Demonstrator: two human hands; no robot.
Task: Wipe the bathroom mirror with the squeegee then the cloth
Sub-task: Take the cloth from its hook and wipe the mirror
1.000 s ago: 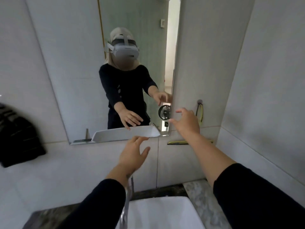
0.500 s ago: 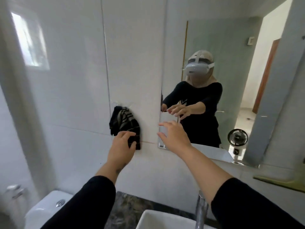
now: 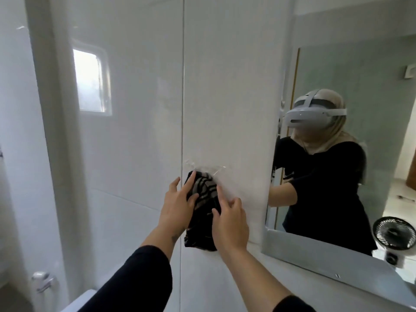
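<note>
- A bright window reflection [image 3: 91, 81] shows on the glossy white tiled wall [image 3: 139, 131] at far left, and a chrome fitting [image 3: 42, 281] sits low on that wall, near the bottom corner.
- The left hand [image 3: 177, 208] reaches up from a black sleeve [image 3: 135, 278], fingers spread and laid on the left edge of the cloth; its thumb presses into the fabric, but it has not closed around it.
- The cloth [image 3: 202, 212], black with grey stripes, hangs against the wall from a clear plastic hook [image 3: 202, 168], well left of the mirror, between the two hands.
- The right hand [image 3: 229, 224] lies against the cloth's right side, fingers apart and extended, touching the fabric without clamping it.
- The mirror [image 3: 360, 91] fills the right side, its lower edge slanting down to the right; it reflects the person in a white headset and black top.
- A small black fan [image 3: 394, 235] appears reflected in the mirror's lower right corner.
</note>
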